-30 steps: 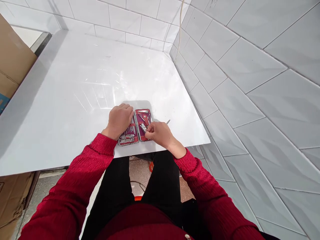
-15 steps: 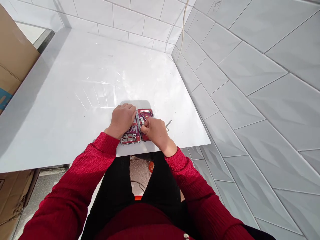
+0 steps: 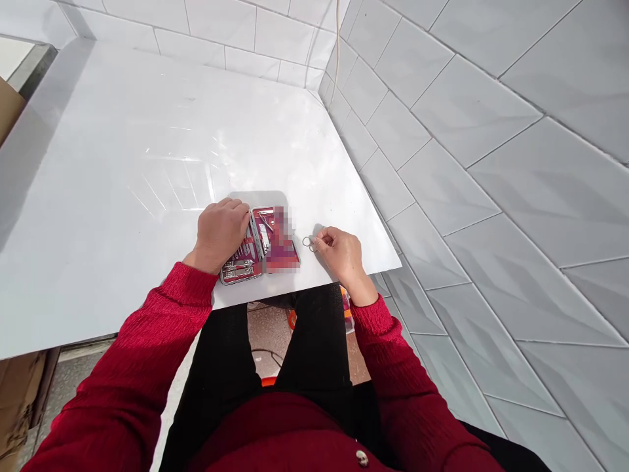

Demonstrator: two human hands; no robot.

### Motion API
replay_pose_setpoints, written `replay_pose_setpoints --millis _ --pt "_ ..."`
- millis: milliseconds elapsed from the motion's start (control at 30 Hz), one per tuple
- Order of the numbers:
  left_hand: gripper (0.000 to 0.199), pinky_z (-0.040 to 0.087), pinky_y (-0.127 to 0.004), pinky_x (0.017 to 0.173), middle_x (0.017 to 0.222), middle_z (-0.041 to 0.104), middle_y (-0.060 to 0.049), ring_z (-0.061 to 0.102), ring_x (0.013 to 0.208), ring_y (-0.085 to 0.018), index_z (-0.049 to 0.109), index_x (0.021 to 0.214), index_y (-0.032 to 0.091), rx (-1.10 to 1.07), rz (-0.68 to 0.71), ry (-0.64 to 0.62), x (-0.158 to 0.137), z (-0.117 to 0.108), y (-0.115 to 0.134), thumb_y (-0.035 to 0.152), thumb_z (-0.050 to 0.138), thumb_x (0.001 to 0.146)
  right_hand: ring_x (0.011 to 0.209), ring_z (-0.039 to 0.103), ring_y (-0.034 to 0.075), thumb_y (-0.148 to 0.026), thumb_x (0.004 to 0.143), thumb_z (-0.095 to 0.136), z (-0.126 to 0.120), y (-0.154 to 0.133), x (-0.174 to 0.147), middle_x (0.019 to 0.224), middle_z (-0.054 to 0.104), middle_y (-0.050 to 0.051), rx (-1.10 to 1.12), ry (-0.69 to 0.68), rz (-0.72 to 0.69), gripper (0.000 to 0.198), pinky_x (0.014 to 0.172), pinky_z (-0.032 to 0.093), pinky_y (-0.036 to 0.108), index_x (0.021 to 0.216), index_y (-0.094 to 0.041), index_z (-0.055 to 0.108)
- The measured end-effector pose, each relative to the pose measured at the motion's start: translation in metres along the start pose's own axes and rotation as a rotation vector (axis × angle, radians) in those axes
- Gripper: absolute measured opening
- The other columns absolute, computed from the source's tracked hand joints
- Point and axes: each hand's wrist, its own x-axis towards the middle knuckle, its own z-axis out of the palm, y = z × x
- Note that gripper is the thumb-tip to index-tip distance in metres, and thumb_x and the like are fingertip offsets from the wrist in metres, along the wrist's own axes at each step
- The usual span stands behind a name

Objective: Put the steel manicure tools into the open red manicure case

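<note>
A manicure case (image 3: 282,262) with a red lining lies unfolded near the table's front edge, with nail clippers (image 3: 238,268) and other small metal tools strapped inside. My left hand (image 3: 223,229) covers part of its left half, fingers closed together at the far rim and holding it. Part of the right half is blurred into blocks. To the right of the case, my right hand (image 3: 340,252) pinches small scissors (image 3: 307,242) just above the tabletop. Their two finger loops point left, toward the case; the blades are hidden by the hand.
The glossy white table (image 3: 147,131) reaches back to a tiled wall (image 3: 206,42). A grey tiled wall (image 3: 466,183) runs close along the right side. A thin cable (image 3: 337,52) hangs in the corner, and a cardboard box (image 3: 8,108) stands at the left edge.
My right hand has moved right, from over the case's right half to the scissors that lay on the table, and now grips them. My left hand has stayed on the case. The view has shifted slightly.
</note>
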Motion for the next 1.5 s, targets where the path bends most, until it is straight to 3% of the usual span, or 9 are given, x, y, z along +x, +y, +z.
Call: replay_pose_setpoints --millis 333,533,667,800,900,967,1100,1333,1500 --pt "0.036 0.050 -0.042 0.077 0.104 0.077 -0.009 0.069 0.093 -0.027 0.074 0.099 0.023 -0.039 -0.026 0.031 0.000 -0.001 0.000 0.031 0.039 0.106 0.082 0.069 0.022 -0.019 0.094 0.063 -0.001 -0.005 -0.002 0.090 0.079 0.005 -0.234 -0.113 0.046 0.011 0.067 0.035 0.030 0.088 -0.021 0.072" --pt "0.035 0.050 -0.042 0.077 0.103 0.077 -0.009 0.069 0.095 -0.028 0.074 0.099 0.023 -0.031 -0.016 0.029 -0.001 -0.002 0.000 0.031 0.040 0.105 0.085 0.068 0.022 -0.015 0.097 0.056 -0.010 0.006 0.016 0.098 0.079 0.009 -0.406 -0.171 -0.193 0.018 0.068 0.032 0.032 0.096 -0.019 0.074" --pt "0.036 0.049 -0.042 0.076 0.102 0.077 -0.009 0.069 0.092 -0.027 0.073 0.096 0.022 -0.007 -0.021 0.023 -0.001 -0.003 0.001 0.032 0.039 0.106 0.085 0.065 0.020 -0.014 0.098 0.052 -0.014 0.025 0.025 0.099 0.078 0.008 -0.374 -0.089 -0.302 0.022 0.069 0.032 0.031 0.097 -0.019 0.073" --pt "0.037 0.049 -0.043 0.076 0.101 0.076 -0.010 0.069 0.092 -0.028 0.072 0.095 0.022 -0.005 -0.023 0.023 -0.001 -0.004 0.001 0.033 0.038 0.107 0.077 0.064 0.019 -0.025 0.101 0.056 -0.011 0.028 0.017 0.087 0.076 0.005 -0.252 0.013 -0.152 0.021 0.068 0.034 0.030 0.090 -0.020 0.073" --pt "0.037 0.049 -0.042 0.077 0.101 0.076 -0.010 0.069 0.093 -0.028 0.072 0.095 0.023 -0.021 -0.033 0.023 -0.001 -0.003 0.001 0.033 0.039 0.106 0.078 0.067 0.021 -0.035 0.100 0.063 -0.008 0.016 0.008 0.084 0.077 0.005 -0.254 -0.029 -0.033 0.022 0.067 0.036 0.030 0.091 -0.020 0.076" --pt "0.036 0.049 -0.043 0.078 0.102 0.076 -0.010 0.069 0.095 -0.028 0.072 0.095 0.024 -0.043 -0.038 0.030 -0.001 -0.003 0.001 0.033 0.040 0.106 0.082 0.070 0.024 -0.029 0.098 0.063 -0.008 0.005 0.009 0.089 0.079 0.008 -0.319 -0.077 0.008 0.018 0.069 0.038 0.031 0.094 -0.020 0.078" --pt "0.036 0.049 -0.042 0.078 0.100 0.076 -0.009 0.068 0.094 -0.028 0.072 0.094 0.025 -0.057 -0.025 0.047 -0.002 -0.003 0.000 0.033 0.039 0.106 0.089 0.073 0.027 -0.012 0.094 0.059 -0.013 -0.010 0.020 0.098 0.081 0.016 -0.461 -0.185 0.027 0.022 0.073 0.042 0.033 0.093 -0.015 0.081" --pt "0.035 0.049 -0.042 0.078 0.103 0.077 -0.009 0.068 0.095 -0.028 0.072 0.095 0.025 -0.058 -0.032 0.031 -0.003 -0.003 0.000 0.034 0.040 0.106 0.086 0.073 0.029 -0.035 0.102 0.061 -0.013 -0.015 0.025 0.095 0.080 0.018 -0.458 -0.206 0.021 0.031 0.072 0.044 0.034 0.091 -0.014 0.081" --pt "0.037 0.049 -0.043 0.078 0.101 0.076 -0.010 0.068 0.093 -0.028 0.073 0.097 0.024 -0.056 -0.034 0.029 -0.003 -0.004 0.001 0.035 0.039 0.106 0.087 0.073 0.028 -0.019 0.096 0.061 -0.009 -0.012 0.028 0.097 0.080 0.017 -0.451 -0.185 0.039 0.021 0.073 0.045 0.034 0.093 -0.014 0.081"
